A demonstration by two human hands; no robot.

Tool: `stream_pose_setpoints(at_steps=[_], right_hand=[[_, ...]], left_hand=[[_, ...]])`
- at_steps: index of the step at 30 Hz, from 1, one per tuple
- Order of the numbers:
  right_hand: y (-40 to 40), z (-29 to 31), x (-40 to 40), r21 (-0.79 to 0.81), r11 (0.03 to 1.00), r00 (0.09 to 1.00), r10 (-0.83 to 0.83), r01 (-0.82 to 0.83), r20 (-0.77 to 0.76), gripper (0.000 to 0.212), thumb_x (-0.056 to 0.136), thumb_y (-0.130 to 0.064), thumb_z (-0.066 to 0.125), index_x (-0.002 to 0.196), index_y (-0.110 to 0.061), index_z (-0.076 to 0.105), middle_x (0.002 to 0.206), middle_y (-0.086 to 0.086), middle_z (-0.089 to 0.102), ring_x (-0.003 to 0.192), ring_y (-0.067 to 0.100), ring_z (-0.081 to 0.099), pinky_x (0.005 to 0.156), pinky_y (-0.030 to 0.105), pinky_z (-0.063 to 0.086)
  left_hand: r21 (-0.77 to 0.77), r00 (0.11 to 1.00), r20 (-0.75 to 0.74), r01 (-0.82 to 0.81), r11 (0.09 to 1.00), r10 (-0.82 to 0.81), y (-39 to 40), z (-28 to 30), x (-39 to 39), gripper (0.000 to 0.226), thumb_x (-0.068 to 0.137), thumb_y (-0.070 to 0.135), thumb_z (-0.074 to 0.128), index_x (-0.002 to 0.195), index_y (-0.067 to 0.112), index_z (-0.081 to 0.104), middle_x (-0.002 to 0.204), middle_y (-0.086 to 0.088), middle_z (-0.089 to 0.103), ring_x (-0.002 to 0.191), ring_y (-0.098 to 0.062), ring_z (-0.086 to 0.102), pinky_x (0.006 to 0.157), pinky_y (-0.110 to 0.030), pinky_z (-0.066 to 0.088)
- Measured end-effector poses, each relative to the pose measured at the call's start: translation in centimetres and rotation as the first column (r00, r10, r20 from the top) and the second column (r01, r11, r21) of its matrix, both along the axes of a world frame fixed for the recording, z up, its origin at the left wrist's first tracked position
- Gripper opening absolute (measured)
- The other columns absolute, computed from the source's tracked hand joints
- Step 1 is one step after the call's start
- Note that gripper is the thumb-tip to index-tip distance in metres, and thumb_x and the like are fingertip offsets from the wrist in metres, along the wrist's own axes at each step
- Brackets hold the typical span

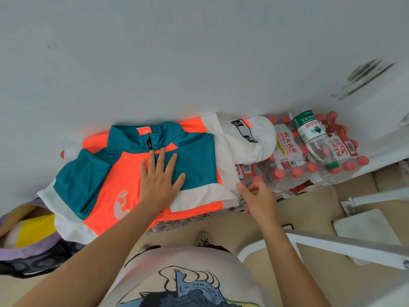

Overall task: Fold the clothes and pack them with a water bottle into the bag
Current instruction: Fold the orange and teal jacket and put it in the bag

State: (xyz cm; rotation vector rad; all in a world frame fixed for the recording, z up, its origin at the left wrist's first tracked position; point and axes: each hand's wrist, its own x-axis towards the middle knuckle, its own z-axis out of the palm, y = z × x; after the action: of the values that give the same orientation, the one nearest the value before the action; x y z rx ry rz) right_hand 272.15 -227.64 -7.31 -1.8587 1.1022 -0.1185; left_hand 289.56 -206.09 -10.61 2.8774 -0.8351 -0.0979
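- An orange, teal and white zip-neck sports jersey (124, 173) is laid partly folded, collar toward the wall, on top of shrink-wrapped packs of red-capped water bottles (294, 171).
- The left hand (159, 178) is pressed flat on the middle of the jersey, just below the zip, with the fingers straight and spread; nothing is grasped by it.
- The right hand (257, 196) is held at the jersey's right edge, fingers loosely curled beside the white hem; whether the fabric is pinched cannot be told.
- A folded white garment with a black patch (250, 140) is placed just right of the jersey, touching its white sleeve.
- A clear plastic water bottle with a green label and green cap (314, 138) is laid on its side further right of the jersey, beyond the white garment, on the bottle packs.
- A purple-rimmed fabric bag (26, 244) is seen open on the floor at the jersey's lower left, with yellow and white cloth inside.
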Motion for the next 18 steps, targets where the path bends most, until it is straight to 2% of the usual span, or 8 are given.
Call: stream_pose_setpoints(at_steps=[4,6,8,10,11,14,16,18], right_hand=[[1.8,-0.9,-0.5,0.311,0.944,0.994,-0.098,0.107,-0.042,0.044,0.081,-0.056,0.071,0.095,-0.017,0.056,0.048,0.002,0.06,0.038,0.013,0.052,0.042,0.023,0.044],[2.3,-1.3,-0.8,0.4,0.913,0.997,-0.083,0.079,-0.007,0.041,0.081,-0.049,0.074,0.098,-0.015,0.057,0.046,-0.003,0.056,0.037,0.01,0.045,0.04,0.022,0.039],[2.5,-1.6,-1.1,0.431,0.902,0.998,-0.039,0.012,0.054,0.033,0.081,-0.038,0.078,0.097,-0.014,0.063,0.054,-0.01,0.062,0.039,0.003,0.046,0.038,0.017,0.035],[2.3,-1.7,-1.6,0.412,0.911,0.996,-0.008,-0.029,0.089,0.018,0.082,-0.03,0.079,0.087,-0.015,0.07,0.058,-0.013,0.064,0.043,-0.001,0.049,0.04,0.013,0.035],[2.0,-1.9,-1.9,0.394,0.919,0.994,-0.018,-0.024,0.103,0.017,0.085,-0.027,0.077,0.08,-0.013,0.069,0.054,-0.012,0.059,0.043,0.002,0.046,0.04,0.014,0.033],[0.8,-1.9,-2.8,0.4,0.916,0.995,-0.054,0.018,0.079,0.028,0.089,-0.023,0.071,0.067,-0.012,0.059,0.052,-0.004,0.045,0.043,0.009,0.036,0.04,0.019,0.029],[0.1,-1.4,-3.2,0.264,0.956,0.986,0.15,-0.124,-0.079,0.029,0.09,-0.026,0.07,0.068,-0.011,0.058,0.057,0.0,0.053,0.049,0.011,0.045,0.046,0.022,0.037],[-0.4,-0.6,-3.3,-0.012,0.921,0.847,0.353,-0.389,-0.397,0.022,0.094,-0.027,0.063,0.081,-0.011,0.062,0.076,0.001,0.064,0.067,0.016,0.057,0.062,0.029,0.048]], left_hand=[[-0.002,1.0,-0.006,-0.002,1.0,0.002,0.0,0.0,0.0,0.071,0.092,0.063,0.021,0.153,0.027,0.03,0.163,-0.008,0.018,0.15,-0.034,0.006,0.12,-0.054,0.008],[0.001,1.0,-0.013,-0.002,1.0,0.002,0.0,-0.1,0.0,0.071,0.092,0.063,0.02,0.153,0.027,0.029,0.163,-0.008,0.017,0.151,-0.034,0.005,0.12,-0.054,0.007],[-0.001,1.0,-0.018,-0.001,1.0,0.001,0.1,-0.1,0.0,0.072,0.092,0.063,0.019,0.153,0.027,0.029,0.163,-0.008,0.017,0.151,-0.034,0.005,0.12,-0.054,0.007],[-0.008,1.0,-0.018,-0.001,1.0,0.001,0.1,0.1,0.0,0.072,0.092,0.062,0.019,0.153,0.027,0.029,0.163,-0.008,0.017,0.15,-0.034,0.006,0.12,-0.054,0.007],[-0.015,1.0,-0.018,-0.002,1.0,0.001,0.0,0.2,-0.1,0.072,0.091,0.062,0.019,0.153,0.026,0.03,0.163,-0.009,0.018,0.15,-0.034,0.006,0.12,-0.053,0.008],[-0.061,1.0,-0.012,-0.007,0.998,0.006,0.1,0.6,-0.3,0.071,0.091,0.06,0.023,0.151,0.024,0.034,0.162,-0.012,0.019,0.15,-0.035,0.009,0.12,-0.053,0.011],[-0.063,1.0,-0.014,0.011,0.998,-0.011,0.3,0.8,-0.7,0.072,0.09,0.06,0.023,0.151,0.024,0.036,0.161,-0.012,0.022,0.15,-0.034,0.01,0.12,-0.053,0.012],[-0.047,0.999,-0.029,0.033,0.998,-0.035,0.4,1.0,-1.1,0.073,0.09,0.062,0.021,0.15,0.024,0.037,0.161,-0.012,0.023,0.15,-0.034,0.01,0.12,-0.053,0.011]])
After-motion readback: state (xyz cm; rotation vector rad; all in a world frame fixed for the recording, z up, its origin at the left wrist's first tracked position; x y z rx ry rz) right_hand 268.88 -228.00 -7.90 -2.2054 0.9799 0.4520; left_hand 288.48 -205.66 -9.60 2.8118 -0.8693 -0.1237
